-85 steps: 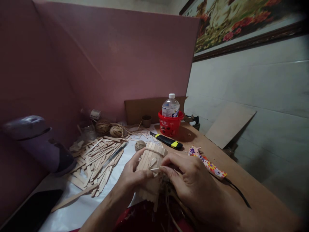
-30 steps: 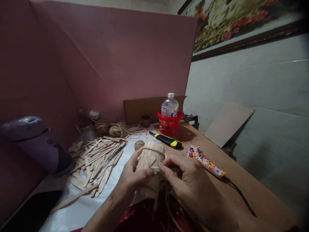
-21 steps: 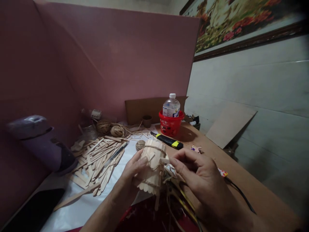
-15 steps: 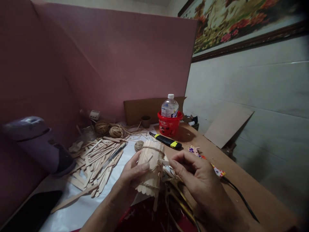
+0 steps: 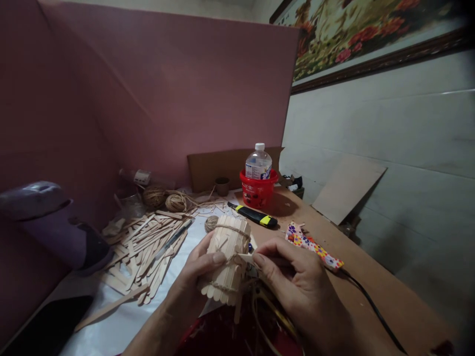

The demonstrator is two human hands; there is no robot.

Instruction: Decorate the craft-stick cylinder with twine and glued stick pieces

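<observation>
A cylinder of pale wooden craft sticks [image 5: 228, 247], with twine around its top and bottom, is tilted in front of me. My left hand [image 5: 200, 267] is wrapped round its left side, thumb on the front. Small pieces of wood stand out from its front. My right hand [image 5: 285, 272] pinches a small pale wood piece [image 5: 245, 257] between thumb and fingers, its tip at the cylinder's right side. Behind the cylinder sits a small twine ball [image 5: 211, 224]. Gold-handled scissors [image 5: 272, 301] lie below my right hand, partly hidden.
Loose sticks [image 5: 148, 252] are heaped at left, beside a purple object [image 5: 55, 227]. Farther back are twine balls [image 5: 175, 201] and a red bucket [image 5: 259, 190] holding a bottle [image 5: 259, 163]. A yellow-black cutter [image 5: 254, 216] and a flower-patterned glue gun [image 5: 313, 247] lie at right.
The cylinder and both hands have shifted slightly left. The small wood piece in my right hand now meets the cylinder lower down, and more of the flower-patterned glue gun shows.
</observation>
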